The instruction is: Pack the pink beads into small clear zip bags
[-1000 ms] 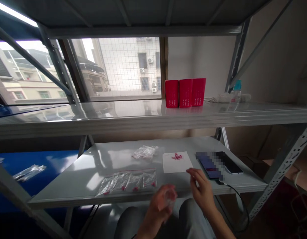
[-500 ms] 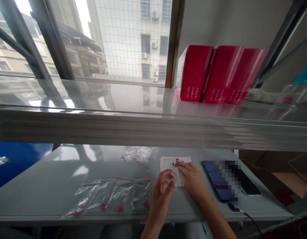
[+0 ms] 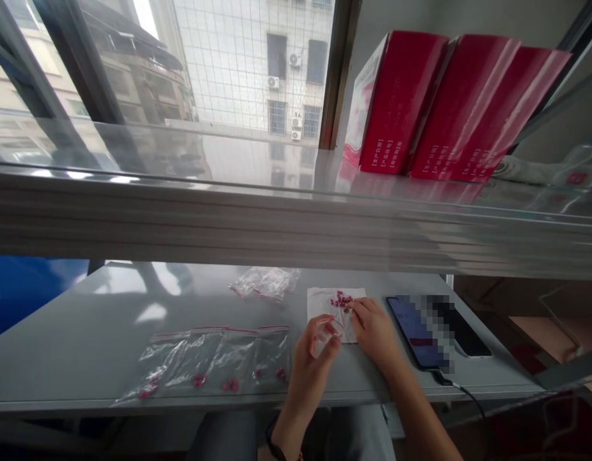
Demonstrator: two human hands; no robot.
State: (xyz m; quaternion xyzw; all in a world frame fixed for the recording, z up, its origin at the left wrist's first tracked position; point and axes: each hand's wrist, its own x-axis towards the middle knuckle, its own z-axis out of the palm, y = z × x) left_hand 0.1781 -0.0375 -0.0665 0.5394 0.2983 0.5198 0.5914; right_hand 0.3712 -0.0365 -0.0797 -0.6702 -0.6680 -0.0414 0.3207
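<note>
My left hand (image 3: pixel 315 358) is curled around a small clear zip bag (image 3: pixel 327 330), held open above the near edge of a white paper sheet (image 3: pixel 319 301). On that sheet lies a loose cluster of small red beads (image 3: pixel 341 298). The fingertips of my right hand (image 3: pixel 375 330) are bunched together at the right side of the cluster; whatever is between them is hidden. To the left, several clear zip bags (image 3: pixel 235 352) lie in a row along the table's front, each with a few red beads at its bottom.
A pile of clear bags (image 3: pixel 267 282) lies farther back on the grey table (image 3: pixel 98 339). Two phones, one a cabled phone (image 3: pixel 413 333), rest at right. A shelf (image 3: pixel 228 224) crosses above the table, bearing red boxes (image 3: pixel 404 102).
The camera view has shifted, so the shelf and table sit higher. My right fingertips have drawn back slightly, exposing more beads. My left hand still holds the bag.
</note>
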